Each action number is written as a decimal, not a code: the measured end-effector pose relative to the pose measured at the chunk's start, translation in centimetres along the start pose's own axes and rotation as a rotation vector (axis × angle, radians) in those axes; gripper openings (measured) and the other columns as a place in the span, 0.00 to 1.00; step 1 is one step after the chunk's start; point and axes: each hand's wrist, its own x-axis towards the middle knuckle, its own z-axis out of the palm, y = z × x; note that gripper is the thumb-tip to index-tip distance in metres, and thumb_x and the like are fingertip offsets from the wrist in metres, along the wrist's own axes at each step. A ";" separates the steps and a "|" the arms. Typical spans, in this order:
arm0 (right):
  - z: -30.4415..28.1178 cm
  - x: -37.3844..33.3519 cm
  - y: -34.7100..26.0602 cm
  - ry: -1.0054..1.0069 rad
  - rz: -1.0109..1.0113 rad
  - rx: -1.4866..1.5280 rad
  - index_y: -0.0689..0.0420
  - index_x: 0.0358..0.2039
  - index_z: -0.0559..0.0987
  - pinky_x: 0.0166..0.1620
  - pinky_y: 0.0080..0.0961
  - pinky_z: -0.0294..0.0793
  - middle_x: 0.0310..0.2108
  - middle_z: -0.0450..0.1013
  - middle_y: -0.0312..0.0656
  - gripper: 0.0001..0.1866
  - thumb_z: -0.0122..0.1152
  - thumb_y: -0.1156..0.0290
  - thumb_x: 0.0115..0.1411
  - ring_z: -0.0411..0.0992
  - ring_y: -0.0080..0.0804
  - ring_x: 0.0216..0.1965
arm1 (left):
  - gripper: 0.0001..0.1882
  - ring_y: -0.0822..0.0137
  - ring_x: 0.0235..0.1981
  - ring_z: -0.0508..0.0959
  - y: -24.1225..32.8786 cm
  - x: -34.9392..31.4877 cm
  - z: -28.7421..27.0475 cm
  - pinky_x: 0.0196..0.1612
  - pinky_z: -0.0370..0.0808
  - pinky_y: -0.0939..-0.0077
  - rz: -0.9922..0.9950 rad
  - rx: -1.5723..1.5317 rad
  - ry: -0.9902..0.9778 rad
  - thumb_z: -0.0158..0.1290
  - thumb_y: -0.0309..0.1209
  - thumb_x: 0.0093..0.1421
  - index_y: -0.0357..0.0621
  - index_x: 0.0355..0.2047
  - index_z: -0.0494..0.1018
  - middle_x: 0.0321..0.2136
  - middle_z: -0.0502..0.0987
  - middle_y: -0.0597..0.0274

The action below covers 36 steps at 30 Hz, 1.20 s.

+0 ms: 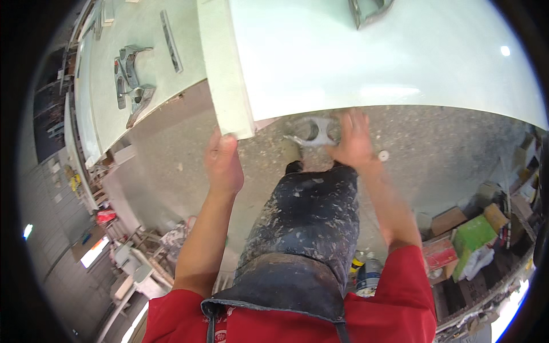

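My left hand (224, 163) is closed round the near end of a long pale strip (226, 74), its thumb on top. The strip lies along the left edge of a glossy white panel (372, 68). A metal spring clamp (316, 131) is in my right hand (354, 140), just below the panel's near edge. Thumb and fingers sit at the clamp's right end, partly smeared by motion. Another metal spring clamp (370, 11) shows on the panel at the top.
On a pale board (177, 86) at the left lie several metal spring clamps (131, 80) and a thin metal bar (171, 41). Boxes and a green block (474, 237) stand at the lower right. A bucket (369, 275) is beside my legs. Scraps (137, 266) are piled lower left.
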 end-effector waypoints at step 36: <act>3.5 7.3 0.4 -0.044 -0.199 -0.008 0.54 0.43 0.85 0.47 0.40 0.80 0.37 0.81 0.46 0.19 0.71 0.57 0.53 0.79 0.44 0.39 | 0.43 0.55 0.69 0.64 1.2 0.3 2.0 0.70 0.56 0.39 -0.024 0.008 -0.036 0.56 0.59 0.62 0.51 0.71 0.60 0.68 0.67 0.62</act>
